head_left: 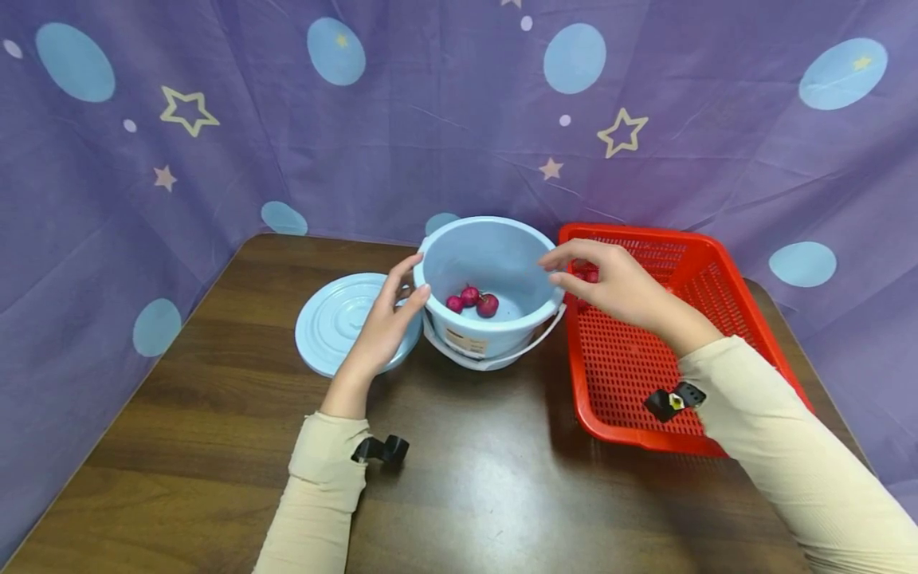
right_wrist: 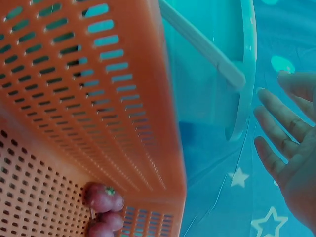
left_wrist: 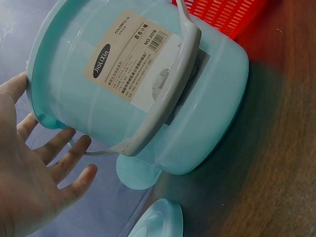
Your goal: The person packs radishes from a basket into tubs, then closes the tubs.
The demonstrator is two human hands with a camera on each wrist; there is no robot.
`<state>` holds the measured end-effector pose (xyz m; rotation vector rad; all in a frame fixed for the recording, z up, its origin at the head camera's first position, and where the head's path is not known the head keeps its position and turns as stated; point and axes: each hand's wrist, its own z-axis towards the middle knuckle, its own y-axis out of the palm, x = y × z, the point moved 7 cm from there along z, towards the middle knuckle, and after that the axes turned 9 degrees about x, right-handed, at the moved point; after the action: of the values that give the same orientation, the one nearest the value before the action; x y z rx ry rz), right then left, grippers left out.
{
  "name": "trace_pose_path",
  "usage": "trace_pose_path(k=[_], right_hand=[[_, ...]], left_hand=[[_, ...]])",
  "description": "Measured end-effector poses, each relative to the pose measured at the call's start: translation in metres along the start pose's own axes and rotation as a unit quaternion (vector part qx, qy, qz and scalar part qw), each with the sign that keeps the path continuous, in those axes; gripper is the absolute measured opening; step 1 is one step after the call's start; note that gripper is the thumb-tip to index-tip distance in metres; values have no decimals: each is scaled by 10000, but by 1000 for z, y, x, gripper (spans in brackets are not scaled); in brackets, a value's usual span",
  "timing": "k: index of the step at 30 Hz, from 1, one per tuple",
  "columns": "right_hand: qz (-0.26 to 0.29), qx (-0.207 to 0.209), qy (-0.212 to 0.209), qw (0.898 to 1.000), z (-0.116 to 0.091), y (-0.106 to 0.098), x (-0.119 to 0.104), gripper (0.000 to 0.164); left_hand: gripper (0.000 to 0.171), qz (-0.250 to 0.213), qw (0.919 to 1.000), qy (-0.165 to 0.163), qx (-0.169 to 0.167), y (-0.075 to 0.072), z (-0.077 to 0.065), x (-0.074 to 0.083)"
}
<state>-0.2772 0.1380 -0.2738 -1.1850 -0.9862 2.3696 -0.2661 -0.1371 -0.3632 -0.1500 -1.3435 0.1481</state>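
A light blue bucket (head_left: 469, 351) stands upright with its handle hanging down the front. Inside it lie three red radishes (head_left: 487, 304). At the bucket's left rim, my left hand (head_left: 383, 327) has its fingers spread and fairly straight, fingertips right at the edge; the left wrist view shows them along the outside, near the handle's end. My right hand (head_left: 610, 279) hovers over the right rim, fingers loosely extended and nothing between them. Under that hand, more radishes (right_wrist: 102, 200) lie in a back corner of the red basket (head_left: 624, 438).
A round blue lid (head_left: 333, 323) lies on the brown wooden table (head_left: 445, 470), left of the bucket. The basket sits close to the bucket's right side. Behind the table hangs a purple curtain (head_left: 445, 119) with stars and dots.
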Motion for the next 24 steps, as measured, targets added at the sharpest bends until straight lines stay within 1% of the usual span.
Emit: trace_pose_path(k=[4, 10, 13, 16, 20, 24], right_hand=[[21, 96, 243, 9997, -2, -5, 12, 27], [-24, 285, 611, 9977, -5, -13, 32, 23], [-79, 398, 759, 9963, -8, -18, 40, 21], [-157, 462, 796, 9956, -10, -21, 48, 21], [-234, 437, 861, 9950, -13, -21, 60, 21], [-279, 343, 1012, 9939, -15, -17, 74, 23]], left_hand=[[54, 17, 10000, -5, 7, -1, -1, 0], [54, 29, 10000, -25, 22, -1, 0, -2], [54, 18, 10000, -36, 31, -1, 0, -2], [54, 22, 10000, -19, 44, -1, 0, -1], [54, 24, 10000, 23, 44, -1, -1, 0], [54, 34, 10000, 16, 19, -1, -1, 0]])
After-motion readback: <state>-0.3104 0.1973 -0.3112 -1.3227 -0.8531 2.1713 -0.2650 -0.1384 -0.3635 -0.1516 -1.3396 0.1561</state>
